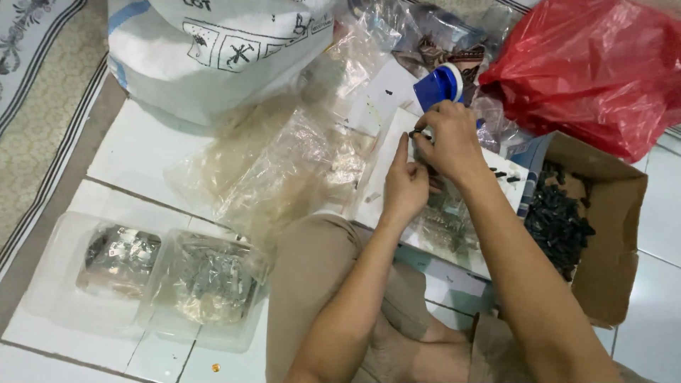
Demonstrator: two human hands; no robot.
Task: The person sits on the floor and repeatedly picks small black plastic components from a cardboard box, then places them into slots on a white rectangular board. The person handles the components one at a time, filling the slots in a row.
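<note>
Right hand: fingertips pinch a small black part above the white board | Left hand: rests on the board, index raised toward the part, grip empty | Surroundings: cardboard box of black parts to the right, two clear plastic trays on the tiled floor, red bag behind.

A white board lay on the floor just ahead of the person's knee. Both hands met over it, the left hand nearer the body, the right hand just beyond it. Right of the board stood a cardboard box with small parts in it. Behind the box sat a plastic bag. Two clear trays lay to the left, a large sack far behind them, and loose plastic sleeves between.
</note>
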